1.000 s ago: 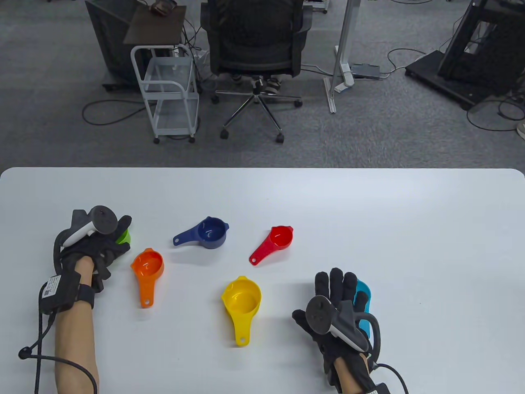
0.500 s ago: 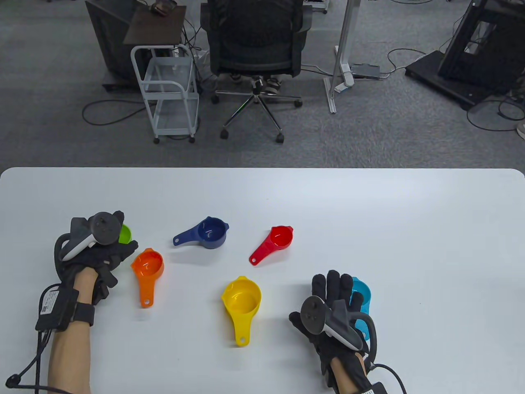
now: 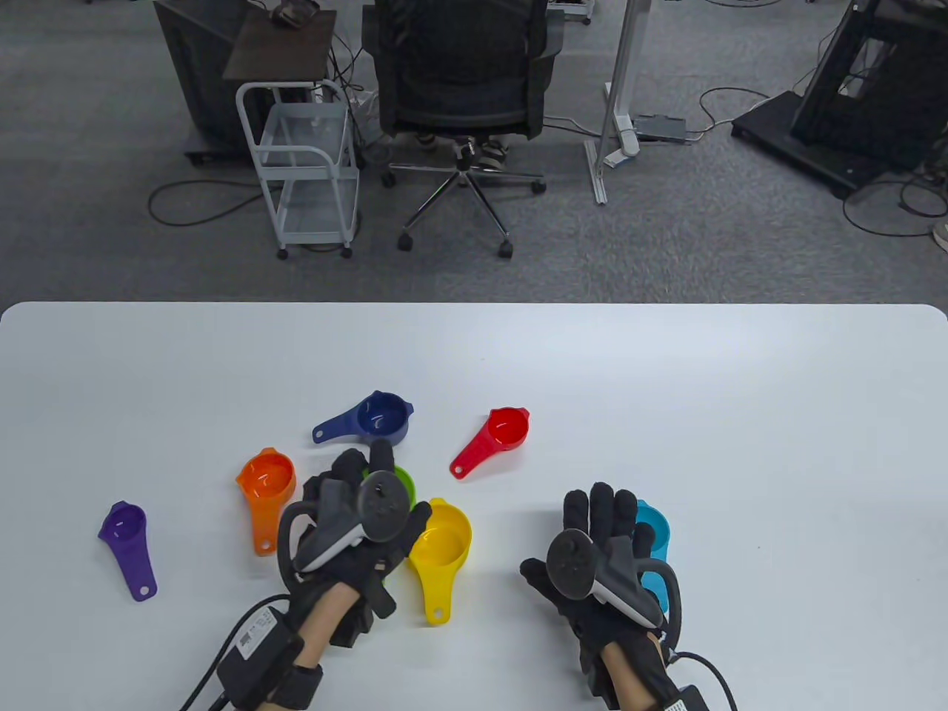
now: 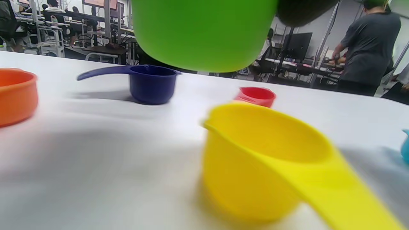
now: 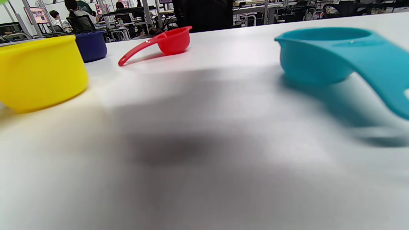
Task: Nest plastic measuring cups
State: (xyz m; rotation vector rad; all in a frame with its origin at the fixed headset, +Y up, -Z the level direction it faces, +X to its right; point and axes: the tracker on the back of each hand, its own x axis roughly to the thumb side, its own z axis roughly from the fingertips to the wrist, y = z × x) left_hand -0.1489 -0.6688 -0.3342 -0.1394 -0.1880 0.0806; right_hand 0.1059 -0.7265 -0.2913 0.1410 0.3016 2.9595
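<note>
Nearest the bottom edge of the table view, your right hand [image 3: 603,563] barely changed over the last second: it sat low right, fingers stretched out together over the handle end of the teal plastic measuring cup [image 3: 655,529]. Whether they actually touched that cup, you couldn't tell from the frames; the right wrist view showed it sitting on the white table [image 3: 740,415] with no fingers in shot.

Your left hand [image 3: 355,533] made the big move. It travelled from the far left of the frame to low centre, carrying the lime green plastic measuring cup [image 4: 204,32] off the table. The fingers gripped it, though the exact hold was hidden by the tracker. In the left wrist view the green cup hung clear above the table, up and left of the big yellow plastic measuring cup [image 3: 441,541].

That shift uncovered a small purple plastic measuring cup [image 3: 126,529] at lower left.

Judgement: green looked headed into yellow, first nest not yet done.

Further up, the orange plastic cup [image 3: 265,481], red plastic cup [image 3: 507,428] and navy blue plastic cup [image 3: 381,418] hadn't moved.
</note>
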